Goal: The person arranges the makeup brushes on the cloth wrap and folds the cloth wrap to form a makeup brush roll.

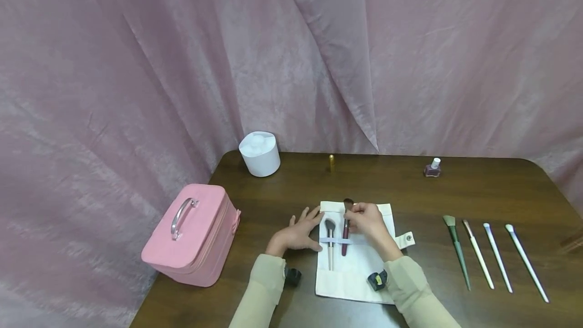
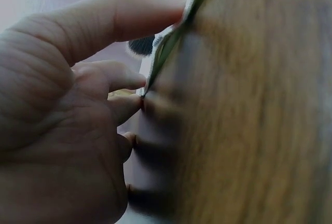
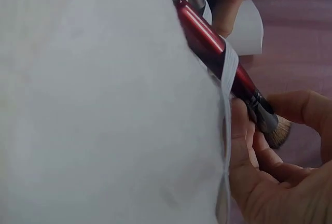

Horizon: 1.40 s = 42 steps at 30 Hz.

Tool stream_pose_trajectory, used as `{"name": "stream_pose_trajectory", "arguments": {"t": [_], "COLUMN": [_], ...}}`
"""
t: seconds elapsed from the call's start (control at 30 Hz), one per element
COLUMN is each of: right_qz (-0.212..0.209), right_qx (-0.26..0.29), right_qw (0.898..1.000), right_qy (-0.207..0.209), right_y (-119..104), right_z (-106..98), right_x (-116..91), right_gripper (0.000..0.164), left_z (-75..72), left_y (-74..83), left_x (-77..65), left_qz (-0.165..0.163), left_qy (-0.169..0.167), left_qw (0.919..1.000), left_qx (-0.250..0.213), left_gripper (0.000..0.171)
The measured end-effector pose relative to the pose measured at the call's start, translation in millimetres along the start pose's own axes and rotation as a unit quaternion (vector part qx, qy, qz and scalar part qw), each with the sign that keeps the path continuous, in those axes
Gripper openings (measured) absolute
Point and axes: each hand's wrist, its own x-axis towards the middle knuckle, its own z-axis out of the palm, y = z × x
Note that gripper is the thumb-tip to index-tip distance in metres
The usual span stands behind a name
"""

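A white fabric brush roll lies unfolded on the table, with a pale elastic band across its middle. My right hand pinches a dark red makeup brush near its metal ferrule, just below the bristles. The red handle runs under the elastic. To its left, a pale-handled makeup brush with a dark head is also tucked under the band. My left hand lies with spread fingers at the roll's left edge; its thumb touches the fabric edge in the left wrist view.
Several loose brushes lie in a row at right, among them a green brush. A pink case stands at left. Along the back are a white tissue roll, a small gold tube and a nail polish bottle.
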Motion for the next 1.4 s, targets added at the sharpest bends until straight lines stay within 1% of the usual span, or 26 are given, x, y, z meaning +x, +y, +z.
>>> {"name": "stream_pose_trajectory", "arguments": {"t": [0.13,0.37,0.5,0.63,0.73,0.83,0.93,1.13,1.27,1.4], "right_qz": [0.0,-0.005,0.001,-0.003,-0.015,-0.029,-0.036,-0.025,-0.017,-0.013], "right_qx": [-0.007,-0.045,-0.061,-0.097,-0.152,-0.211,-0.25,-0.282,-0.296,-0.317], "right_qw": [1.0,0.999,0.998,0.995,0.988,0.977,0.967,0.959,0.955,0.947], "right_qy": [-0.002,0.003,-0.001,-0.009,-0.013,-0.015,-0.014,-0.02,-0.031,-0.039], "right_y": [4,5,6,6,6,6,7,7,6,5], "right_z": [4,4,3,1,0,0,0,1,1,2], "right_x": [-2,-3,-4,-5,-6,-6,-6,-7,-9,-12], "right_gripper": [0.009,0.018,0.02,0.02,0.022,0.025,0.03,0.045,0.048,0.049], "left_z": [1.6,1.9,1.5,1.2,1.1,1.3,0.9,0.8,1.4,2.4], "left_y": [-2.6,-2.9,-2.1,-2.0,-2.4,-3.0,-2.9,-3.0,-3.5,-3.7], "left_x": [-2.1,-0.4,0.7,0.6,0.0,-0.1,-0.1,1.0,1.4,0.9], "left_qz": [0.001,0.006,0.006,0.006,0.007,0.005,0.005,0.004,0.003,0.002], "left_qy": [-0.002,-0.002,-0.001,-0.002,-0.003,-0.004,-0.004,-0.003,-0.003,-0.003], "left_qw": [1.0,1.0,1.0,1.0,1.0,1.0,1.0,1.0,1.0,1.0], "left_qx": [-0.002,-0.004,-0.004,-0.004,-0.003,-0.002,-0.002,-0.003,-0.001,-0.005], "left_gripper": [0.095,0.095,0.095,0.095,0.095,0.094,0.094,0.094,0.093,0.093]}}
